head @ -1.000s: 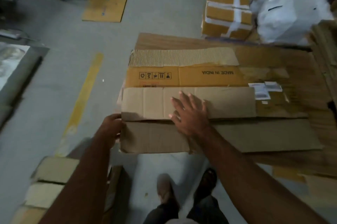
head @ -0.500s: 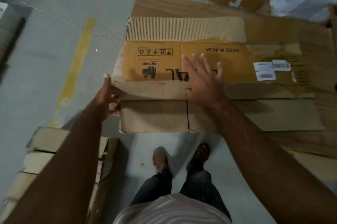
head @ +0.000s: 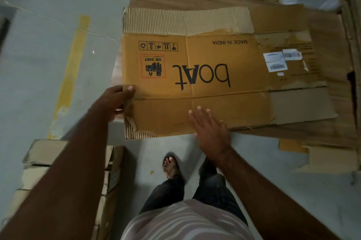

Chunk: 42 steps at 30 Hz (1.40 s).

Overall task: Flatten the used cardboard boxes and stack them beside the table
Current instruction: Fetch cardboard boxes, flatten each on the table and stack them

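While flattened box (head: pixel 195 75) lies on table (head: pixel 330 122), left grip (head: pixel 115 101) pinches its edge; right grip (head: pixel 210 130) flat, fingers spread.

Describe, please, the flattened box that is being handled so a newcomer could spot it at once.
Start at the wooden table; the flattened box lies on top of the cardboard there, at its left end. The left hand grips its corner. Only it carries big black "boAt" lettering.

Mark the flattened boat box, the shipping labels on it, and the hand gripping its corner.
flattened boat box (head: pixel 224 103), head view: bare near flap.
shipping labels (head: pixel 277 62), head view: middle of the white stickers.
left hand (head: pixel 115 99), head view: back of the hand.
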Available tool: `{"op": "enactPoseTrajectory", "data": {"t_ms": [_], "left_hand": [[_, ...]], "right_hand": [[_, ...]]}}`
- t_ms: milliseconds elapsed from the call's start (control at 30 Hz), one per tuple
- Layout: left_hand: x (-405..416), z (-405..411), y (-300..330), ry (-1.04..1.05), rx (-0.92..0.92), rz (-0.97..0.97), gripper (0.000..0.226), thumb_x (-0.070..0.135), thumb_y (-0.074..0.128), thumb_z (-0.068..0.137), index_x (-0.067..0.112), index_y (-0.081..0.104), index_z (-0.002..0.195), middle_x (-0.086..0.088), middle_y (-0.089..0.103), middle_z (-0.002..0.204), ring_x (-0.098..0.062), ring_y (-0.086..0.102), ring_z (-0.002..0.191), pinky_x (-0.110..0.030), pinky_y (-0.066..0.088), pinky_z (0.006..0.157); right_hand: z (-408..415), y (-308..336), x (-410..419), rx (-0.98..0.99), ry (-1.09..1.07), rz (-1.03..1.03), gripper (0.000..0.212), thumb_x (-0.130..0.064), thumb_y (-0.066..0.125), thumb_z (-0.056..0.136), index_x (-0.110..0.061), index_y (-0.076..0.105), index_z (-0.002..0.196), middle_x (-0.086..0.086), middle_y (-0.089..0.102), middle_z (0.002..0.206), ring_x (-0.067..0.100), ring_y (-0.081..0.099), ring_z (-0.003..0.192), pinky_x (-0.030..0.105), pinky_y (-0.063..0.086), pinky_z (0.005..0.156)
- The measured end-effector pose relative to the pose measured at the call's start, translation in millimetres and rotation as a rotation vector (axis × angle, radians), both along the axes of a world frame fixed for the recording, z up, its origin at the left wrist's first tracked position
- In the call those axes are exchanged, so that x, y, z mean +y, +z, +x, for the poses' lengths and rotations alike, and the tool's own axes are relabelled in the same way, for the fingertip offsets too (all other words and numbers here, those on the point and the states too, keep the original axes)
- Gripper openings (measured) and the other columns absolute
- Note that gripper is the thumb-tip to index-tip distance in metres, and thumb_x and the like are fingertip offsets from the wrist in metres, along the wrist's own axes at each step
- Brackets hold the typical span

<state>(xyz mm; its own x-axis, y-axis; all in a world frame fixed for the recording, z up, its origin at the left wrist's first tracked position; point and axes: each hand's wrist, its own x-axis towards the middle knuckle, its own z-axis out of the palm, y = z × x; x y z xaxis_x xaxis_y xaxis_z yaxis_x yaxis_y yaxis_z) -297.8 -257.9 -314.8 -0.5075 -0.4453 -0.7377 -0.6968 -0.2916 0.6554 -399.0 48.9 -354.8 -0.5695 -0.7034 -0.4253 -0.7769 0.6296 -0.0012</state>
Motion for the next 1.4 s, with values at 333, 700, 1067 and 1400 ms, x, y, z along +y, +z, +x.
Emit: {"op": "enactPoseTrajectory", "data": {"t_ms": [333,700,1067,1400], "left_hand": [[135,-30,8,0.359,0.138,0.135,0.027,0.027,0.057,0.104,0.008,0.058,0.123,-0.014,0.066,0.112,-0.030,0.065,0.094,-0.038,0.057,0.066],[369,-62,6,0.141,0.189,0.586,0.047,0.053,0.054,0.099,0.017,0.060,0.128,-0.016,0.070,0.121,-0.033,0.070,0.102,-0.044,0.060,0.077],[225,-62,23,0.340,0.258,0.156,0.061,0.069,0.048,0.095,0.015,0.064,0.118,-0.011,0.071,0.115,-0.028,0.067,0.109,-0.044,0.053,0.094],[268,-122,54,-0.221,-0.080,-0.359,0.078,0.081,0.065,0.077,0.014,0.060,0.115,-0.013,0.065,0.107,-0.036,0.067,0.094,-0.045,0.060,0.083]], "right_hand": [[-90,45,28,-0.155,-0.493,-0.082,0.075,-0.015,0.056,0.094,-0.037,0.026,0.159,0.007,0.018,0.168,0.036,0.020,0.152,0.058,0.036,0.116],[-79,49,188,-0.255,-1.392,-0.441,0.095,-0.049,0.083,0.080,-0.006,0.037,0.151,0.016,0.047,0.149,0.037,0.051,0.133,0.045,0.046,0.105],[-141,66,233,0.060,-1.181,-0.283,0.080,-0.027,0.080,0.086,-0.011,0.031,0.147,0.020,0.041,0.150,0.040,0.046,0.133,0.055,0.047,0.102],[-150,85,246,-0.198,-1.235,-0.404,0.060,-0.009,0.075,0.088,-0.008,0.040,0.136,0.018,0.056,0.131,0.036,0.061,0.116,0.037,0.052,0.077]]}}
